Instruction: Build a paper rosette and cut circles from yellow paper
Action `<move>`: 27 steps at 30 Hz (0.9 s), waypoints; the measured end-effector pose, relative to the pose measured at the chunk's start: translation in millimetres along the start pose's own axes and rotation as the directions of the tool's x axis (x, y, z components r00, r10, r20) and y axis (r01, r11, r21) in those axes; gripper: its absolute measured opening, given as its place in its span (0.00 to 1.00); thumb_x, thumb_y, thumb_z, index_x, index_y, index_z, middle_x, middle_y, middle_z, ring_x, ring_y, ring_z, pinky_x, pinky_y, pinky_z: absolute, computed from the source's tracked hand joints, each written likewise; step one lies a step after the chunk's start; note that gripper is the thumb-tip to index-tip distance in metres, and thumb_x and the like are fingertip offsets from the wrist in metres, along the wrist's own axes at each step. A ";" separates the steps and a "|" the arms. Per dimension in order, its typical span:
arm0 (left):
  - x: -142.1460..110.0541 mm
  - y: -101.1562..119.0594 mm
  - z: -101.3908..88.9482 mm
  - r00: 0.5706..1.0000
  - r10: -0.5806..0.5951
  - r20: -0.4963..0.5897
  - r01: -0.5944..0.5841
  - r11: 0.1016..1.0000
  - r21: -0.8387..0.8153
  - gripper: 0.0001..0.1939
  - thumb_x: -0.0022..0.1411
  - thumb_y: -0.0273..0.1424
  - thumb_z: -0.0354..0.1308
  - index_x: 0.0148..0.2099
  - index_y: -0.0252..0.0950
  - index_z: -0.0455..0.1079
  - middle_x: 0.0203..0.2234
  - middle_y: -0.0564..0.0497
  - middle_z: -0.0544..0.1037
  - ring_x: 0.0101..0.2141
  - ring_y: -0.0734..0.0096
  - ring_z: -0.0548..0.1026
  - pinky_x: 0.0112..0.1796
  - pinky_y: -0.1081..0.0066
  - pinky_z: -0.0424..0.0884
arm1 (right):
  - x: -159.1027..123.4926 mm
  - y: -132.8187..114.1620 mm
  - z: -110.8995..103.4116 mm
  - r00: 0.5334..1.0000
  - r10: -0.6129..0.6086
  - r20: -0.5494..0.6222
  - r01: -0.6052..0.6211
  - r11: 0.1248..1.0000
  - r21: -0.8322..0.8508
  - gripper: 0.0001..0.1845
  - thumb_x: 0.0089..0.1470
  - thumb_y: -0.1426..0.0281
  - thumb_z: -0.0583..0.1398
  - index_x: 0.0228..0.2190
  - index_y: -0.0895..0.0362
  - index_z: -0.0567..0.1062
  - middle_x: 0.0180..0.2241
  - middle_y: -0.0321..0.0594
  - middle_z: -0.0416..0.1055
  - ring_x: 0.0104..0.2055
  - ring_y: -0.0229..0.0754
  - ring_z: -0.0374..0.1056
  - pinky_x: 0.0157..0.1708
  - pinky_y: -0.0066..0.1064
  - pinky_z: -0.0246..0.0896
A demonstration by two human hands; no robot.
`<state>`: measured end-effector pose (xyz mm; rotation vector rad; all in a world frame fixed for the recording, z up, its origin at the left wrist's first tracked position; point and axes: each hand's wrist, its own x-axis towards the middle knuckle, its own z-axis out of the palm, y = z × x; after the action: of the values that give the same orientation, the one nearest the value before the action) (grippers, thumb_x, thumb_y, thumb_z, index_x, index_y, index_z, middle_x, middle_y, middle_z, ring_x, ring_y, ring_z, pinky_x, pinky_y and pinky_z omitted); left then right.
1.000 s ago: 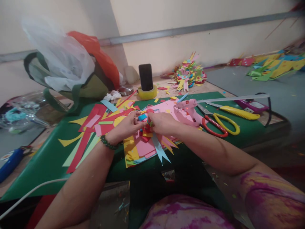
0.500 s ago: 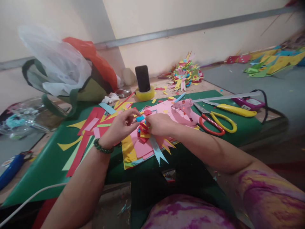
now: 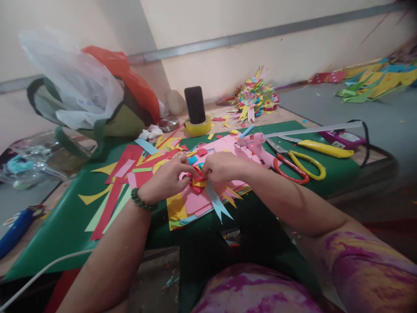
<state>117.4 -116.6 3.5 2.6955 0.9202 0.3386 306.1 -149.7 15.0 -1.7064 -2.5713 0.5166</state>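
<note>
Rosette [image 3: 199, 183] sits pinched in the right hand's [image 3: 221, 167] fingertips. Left hand [image 3: 167, 177] touches its left side, grip unclear.

Multicoloured paper rosette [image 3: 199, 184], partly hidden, forked blue tail [image 3: 217, 201]

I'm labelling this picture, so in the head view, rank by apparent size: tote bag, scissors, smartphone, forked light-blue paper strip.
1. Tote bag
2. Scissors
3. Smartphone and forked light-blue paper strip: too alike to rank.

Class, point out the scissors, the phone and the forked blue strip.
Scissors [image 3: 286, 152], head view: where blades meet handles.
Phone [image 3: 194, 105], head view: dark screen.
Forked blue strip [image 3: 216, 200], head view: mid-length.
</note>
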 end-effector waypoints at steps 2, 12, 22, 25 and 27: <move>-0.1 0.8 -0.8 1.000 -0.013 -0.002 0.013 1.000 0.002 0.17 0.52 0.22 0.50 0.37 0.38 0.79 0.29 0.50 0.66 0.32 0.68 0.66 0.34 0.68 0.64 | -0.7 -3.6 0.6 1.000 0.003 0.010 -0.003 0.999 -0.041 0.15 0.51 0.75 0.58 0.37 0.53 0.83 0.35 0.44 0.80 0.36 0.46 0.73 0.27 0.30 0.54; -1.7 10.3 2.3 0.998 0.022 0.055 -0.029 0.992 0.126 0.17 0.51 0.31 0.54 0.42 0.38 0.77 0.32 0.49 0.69 0.32 0.65 0.68 0.34 0.66 0.63 | 2.5 1.5 6.2 1.000 -0.024 -0.008 0.024 1.000 0.011 0.14 0.50 0.72 0.58 0.35 0.56 0.83 0.31 0.44 0.79 0.31 0.43 0.71 0.25 0.29 0.53; -2.0 2.3 -6.4 0.968 -0.140 -0.210 0.130 0.990 -0.062 0.13 0.50 0.27 0.48 0.39 0.38 0.68 0.24 0.54 0.66 0.27 0.68 0.65 0.30 0.68 0.59 | 5.8 6.0 6.1 0.997 -0.076 0.008 0.074 0.988 0.137 0.17 0.46 0.79 0.57 0.33 0.56 0.83 0.32 0.41 0.79 0.32 0.41 0.71 0.29 0.28 0.56; -1.0 -2.5 -10.9 0.895 -0.263 -0.361 0.211 0.961 -0.177 0.12 0.53 0.27 0.47 0.39 0.37 0.67 0.20 0.57 0.62 0.24 0.70 0.63 0.29 0.69 0.57 | 4.7 4.6 6.0 0.998 -0.066 -0.024 0.068 0.993 0.097 0.14 0.47 0.77 0.57 0.31 0.57 0.82 0.30 0.42 0.78 0.32 0.42 0.69 0.28 0.29 0.53; 0.1 -5.5 -12.0 0.835 -0.323 -0.446 0.231 0.941 -0.248 0.11 0.54 0.27 0.47 0.39 0.37 0.67 0.20 0.57 0.61 0.23 0.70 0.62 0.28 0.69 0.57 | 4.2 5.1 5.3 0.985 -0.032 -0.169 0.063 0.981 0.183 0.11 0.49 0.75 0.58 0.33 0.58 0.80 0.29 0.40 0.76 0.31 0.40 0.67 0.27 0.28 0.52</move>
<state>110.7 -110.2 13.0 2.2930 1.3221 1.0081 308.0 -145.5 7.9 -1.5524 -2.3598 0.5694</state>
